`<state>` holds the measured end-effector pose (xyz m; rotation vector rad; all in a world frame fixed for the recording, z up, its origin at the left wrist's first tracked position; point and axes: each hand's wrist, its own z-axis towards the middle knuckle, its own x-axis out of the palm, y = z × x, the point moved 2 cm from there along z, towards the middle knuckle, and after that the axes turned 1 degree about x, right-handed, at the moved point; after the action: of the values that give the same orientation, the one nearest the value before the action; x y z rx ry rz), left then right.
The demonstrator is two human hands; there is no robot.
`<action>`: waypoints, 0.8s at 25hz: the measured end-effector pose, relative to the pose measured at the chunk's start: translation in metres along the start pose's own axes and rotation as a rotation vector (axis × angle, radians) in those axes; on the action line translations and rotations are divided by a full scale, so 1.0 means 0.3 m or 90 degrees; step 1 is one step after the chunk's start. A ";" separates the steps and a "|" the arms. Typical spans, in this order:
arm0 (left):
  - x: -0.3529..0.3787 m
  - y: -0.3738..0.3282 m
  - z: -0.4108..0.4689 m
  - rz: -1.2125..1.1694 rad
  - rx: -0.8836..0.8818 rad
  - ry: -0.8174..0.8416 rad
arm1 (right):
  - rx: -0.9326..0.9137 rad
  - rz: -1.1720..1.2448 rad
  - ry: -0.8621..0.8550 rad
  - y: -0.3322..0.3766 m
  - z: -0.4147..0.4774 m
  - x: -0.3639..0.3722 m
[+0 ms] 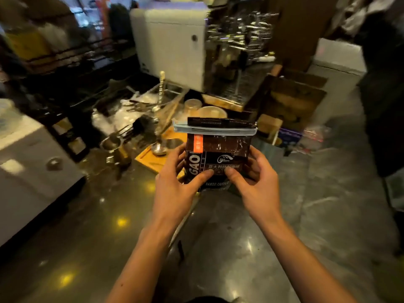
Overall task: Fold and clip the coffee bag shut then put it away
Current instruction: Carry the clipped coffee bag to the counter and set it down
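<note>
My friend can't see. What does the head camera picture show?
Two bare hands, left hand and right hand, hold a dark brown coffee bag upright, its folded top shut by a pale blue plastic clip, above a cluttered shiny steel counter.

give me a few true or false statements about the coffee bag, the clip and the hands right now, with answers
1. Both hands hold the coffee bag. True: the left hand and the right hand grip its sides, thumbs on the front.
2. The clip is lying on the counter. False: the pale clip is clamped across the bag near its top.
3. The bag's top is wide open. False: a flat strip of the top sticks up above the clip, closed.
4. The bag is held upright, printed front toward the camera. True.
5. The bag rests inside the sink. False: it is held up in the hands, in front of the cluttered counter.
</note>
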<state>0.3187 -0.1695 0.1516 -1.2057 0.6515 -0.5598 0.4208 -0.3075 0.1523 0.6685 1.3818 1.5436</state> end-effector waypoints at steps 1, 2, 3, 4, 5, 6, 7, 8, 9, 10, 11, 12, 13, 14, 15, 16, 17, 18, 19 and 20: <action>0.100 -0.017 0.014 -0.002 0.008 0.029 | -0.001 -0.002 -0.031 -0.020 0.010 -0.096; 0.192 -0.033 0.023 -0.005 0.012 0.057 | 0.002 -0.002 -0.060 -0.039 0.018 -0.184; 0.277 -0.045 0.030 -0.005 0.018 0.084 | 0.004 0.002 -0.090 -0.055 0.024 -0.267; 0.366 -0.059 0.037 -0.005 0.027 0.113 | 0.005 0.004 -0.123 -0.072 0.028 -0.351; 0.450 -0.074 0.041 0.000 0.039 0.142 | 0.005 0.004 -0.153 -0.089 0.029 -0.429; 0.547 -0.090 0.042 0.009 0.050 0.175 | 0.006 0.002 -0.185 -0.108 0.026 -0.516; 0.630 -0.106 0.039 0.021 0.058 0.201 | 0.011 0.000 -0.214 -0.125 0.019 -0.591; 0.705 -0.124 0.033 0.029 0.069 0.221 | 0.013 -0.001 -0.241 -0.139 0.011 -0.659; 0.780 -0.139 0.025 0.032 0.081 0.242 | 0.015 -0.004 -0.268 -0.154 0.002 -0.728; 0.849 -0.151 0.016 0.033 0.090 0.262 | 0.020 -0.007 -0.289 -0.168 -0.007 -0.790; 0.923 -0.160 0.006 0.033 0.094 0.286 | 0.028 -0.007 -0.306 -0.181 -0.019 -0.857; 0.983 -0.168 -0.004 0.031 0.096 0.307 | 0.037 -0.005 -0.322 -0.189 -0.030 -0.911; 1.036 -0.177 -0.012 0.030 0.099 0.323 | 0.042 -0.005 -0.339 -0.195 -0.040 -0.959; 1.087 -0.185 -0.019 0.030 0.102 0.339 | 0.046 -0.010 -0.359 -0.202 -0.050 -1.005; 1.133 -0.192 -0.022 0.030 0.107 0.354 | 0.050 -0.014 -0.378 -0.209 -0.058 -1.045; 1.187 -0.197 -0.023 0.028 0.111 0.375 | 0.054 -0.015 -0.400 -0.218 -0.066 -1.088; 1.236 -0.201 -0.022 0.025 0.113 0.397 | 0.059 -0.016 -0.421 -0.225 -0.073 -1.124; 1.282 -0.206 -0.020 0.020 0.116 0.417 | 0.061 -0.019 -0.441 -0.233 -0.076 -1.156; 1.331 -0.210 -0.015 0.015 0.121 0.438 | 0.064 -0.023 -0.464 -0.242 -0.079 -1.188; 1.375 -0.212 -0.010 0.009 0.124 0.456 | 0.069 -0.028 -0.484 -0.252 -0.079 -1.218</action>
<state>0.5995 -0.4785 0.1470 -0.7998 1.1751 -1.0335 0.5754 -0.6476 0.1404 1.1363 0.8862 1.0089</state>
